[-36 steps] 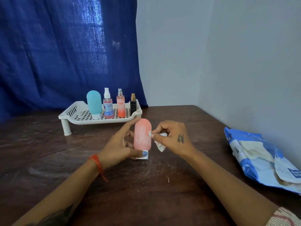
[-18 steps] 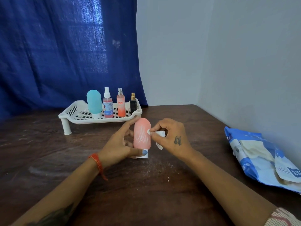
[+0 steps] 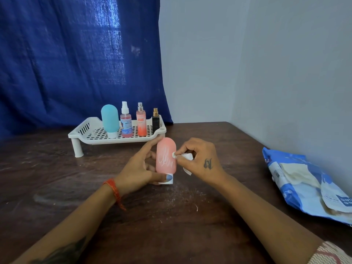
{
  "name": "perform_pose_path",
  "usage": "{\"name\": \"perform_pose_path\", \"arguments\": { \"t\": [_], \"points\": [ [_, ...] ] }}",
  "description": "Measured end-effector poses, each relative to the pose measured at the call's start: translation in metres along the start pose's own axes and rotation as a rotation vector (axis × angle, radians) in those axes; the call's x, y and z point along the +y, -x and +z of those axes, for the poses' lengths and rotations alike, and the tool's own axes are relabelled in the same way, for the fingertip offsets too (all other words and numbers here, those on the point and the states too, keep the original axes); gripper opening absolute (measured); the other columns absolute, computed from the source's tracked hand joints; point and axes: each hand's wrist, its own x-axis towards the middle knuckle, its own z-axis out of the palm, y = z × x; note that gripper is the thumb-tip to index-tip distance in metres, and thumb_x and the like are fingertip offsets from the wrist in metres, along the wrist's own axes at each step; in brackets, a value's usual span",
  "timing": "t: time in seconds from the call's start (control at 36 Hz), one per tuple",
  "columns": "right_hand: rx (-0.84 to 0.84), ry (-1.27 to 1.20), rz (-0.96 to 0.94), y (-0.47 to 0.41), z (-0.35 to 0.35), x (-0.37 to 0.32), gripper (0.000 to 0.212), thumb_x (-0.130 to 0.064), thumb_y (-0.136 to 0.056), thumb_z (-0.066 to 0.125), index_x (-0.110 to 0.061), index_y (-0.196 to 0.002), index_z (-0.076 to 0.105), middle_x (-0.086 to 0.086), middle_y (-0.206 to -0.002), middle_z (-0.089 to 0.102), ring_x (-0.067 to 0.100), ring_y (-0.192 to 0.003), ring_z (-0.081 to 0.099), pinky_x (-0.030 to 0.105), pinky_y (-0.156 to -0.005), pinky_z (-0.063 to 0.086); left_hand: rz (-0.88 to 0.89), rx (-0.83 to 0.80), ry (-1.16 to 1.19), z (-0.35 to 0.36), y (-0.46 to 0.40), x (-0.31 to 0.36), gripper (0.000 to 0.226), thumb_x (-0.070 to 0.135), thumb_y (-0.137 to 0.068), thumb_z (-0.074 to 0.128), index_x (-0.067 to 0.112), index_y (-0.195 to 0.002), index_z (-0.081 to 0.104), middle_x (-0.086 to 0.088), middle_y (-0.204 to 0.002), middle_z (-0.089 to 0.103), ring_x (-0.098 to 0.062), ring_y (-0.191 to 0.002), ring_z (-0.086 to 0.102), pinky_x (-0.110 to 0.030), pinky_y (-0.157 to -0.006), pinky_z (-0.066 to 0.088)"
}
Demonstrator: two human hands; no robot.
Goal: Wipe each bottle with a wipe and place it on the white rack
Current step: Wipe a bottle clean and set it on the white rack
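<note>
A pink squeeze bottle [image 3: 165, 156] with white script stands cap-down on the dark table. My left hand [image 3: 138, 168] grips it, thumb at the white cap and index finger up its left side. My right hand [image 3: 200, 161] pinches a small white wipe [image 3: 187, 156] and presses it against the bottle's right side. Behind stands the white rack [image 3: 95, 135] holding a teal bottle [image 3: 110, 121], a pink spray bottle [image 3: 126, 121], an orange spray bottle [image 3: 141, 121] and a small dark bottle [image 3: 155, 121].
A blue and white wipes pack [image 3: 304, 184] lies at the right by the grey wall. A blue curtain [image 3: 76, 58] hangs behind the rack. White crumbs dot the wooden table [image 3: 171, 216] in front of the bottle.
My right hand has slid the wipe slightly up the bottle's right side. The left hand and bottle have stayed in place.
</note>
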Motion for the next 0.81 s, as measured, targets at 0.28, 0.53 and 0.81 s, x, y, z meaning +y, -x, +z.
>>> {"name": "perform_pose_path", "arguments": {
  "t": [0.28,0.53,0.81],
  "points": [
    [-0.072,-0.082,-0.016,-0.0005,-0.0018,-0.0044,0.005,-0.017,-0.071,0.075,-0.014,-0.075,0.075,-0.014,-0.075,0.061,0.002,-0.069,0.058,0.007,-0.063,0.044,0.006,0.001,-0.007,0.0002,-0.0008,-0.0003,0.099,0.008,-0.065,0.083,0.059,-0.126,0.025,-0.006,-0.115,0.055,-0.027,-0.087,0.067,-0.038,-0.078,0.058],
    [-0.009,-0.026,-0.013,0.0005,-0.0006,-0.0036,0.006,-0.019,-0.074,0.073,-0.014,-0.077,0.074,-0.003,-0.075,0.068,0.005,-0.069,0.059,0.009,-0.062,0.044,-0.004,0.005,-0.016,-0.0001,-0.0008,-0.0007,0.1,0.009,-0.065,0.083,0.056,-0.13,0.024,-0.006,-0.115,0.053,-0.024,-0.083,0.067,-0.032,-0.073,0.059],
    [-0.103,-0.119,-0.014,-0.0002,-0.0035,-0.0047,0.008,-0.017,-0.07,0.075,-0.012,-0.075,0.075,-0.014,-0.075,0.062,0.003,-0.072,0.059,0.008,-0.063,0.045,-0.003,0.007,-0.023,0.0004,-0.0012,-0.0011,0.101,0.008,-0.064,0.084,0.057,-0.13,0.024,-0.005,-0.115,0.054,-0.026,-0.086,0.068,-0.039,-0.077,0.059]
  ]
}}
